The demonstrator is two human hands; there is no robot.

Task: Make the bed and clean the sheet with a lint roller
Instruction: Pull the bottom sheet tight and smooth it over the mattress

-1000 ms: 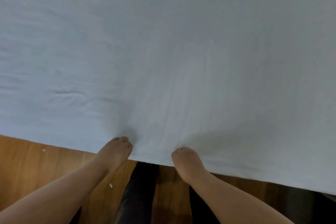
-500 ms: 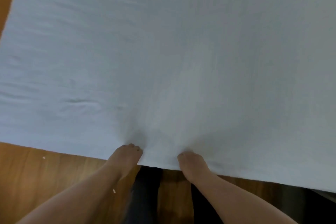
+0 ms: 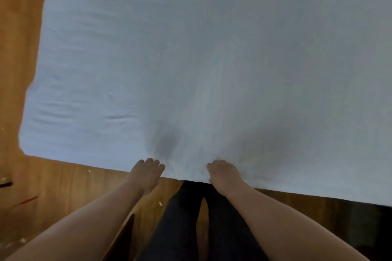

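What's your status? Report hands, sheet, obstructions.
Left hand and right hand both grip the near edge of the sheet. Sheet spread flat, light wrinkles at left. No lint roller in view. Nothing on the sheet.

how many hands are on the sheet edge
2: the left hand and the right hand both grip the near edge of the white sheet, side by side.

The sheet point(image 3: 212, 59) is pale, matt woven cloth, smooth over most of its spread, with shallow rumpled creases toward its left edge and soft puckers at its near edge. The floor point(image 3: 53, 193) is warm brown wood with a faint satin sheen and visible grain, flecked with a few small white specks. The trousers point(image 3: 180, 224) are dark, matt cloth.
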